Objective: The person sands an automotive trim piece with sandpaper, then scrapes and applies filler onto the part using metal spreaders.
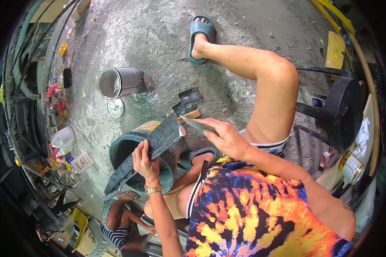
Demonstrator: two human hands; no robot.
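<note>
My left hand, with a gold watch at the wrist, grips the edge of a long dark panel. The panel lies slantwise over a green bucket. My right hand holds a flat grey blade between thumb and fingers. The blade's tip is close to the panel's upper right end, where there is a small whitish patch. Whether the blade touches the panel is unclear.
An open paint can stands beside a round lid. Small dark trays and a wood piece lie near the panel. A black chair is at right. Another person is at lower left.
</note>
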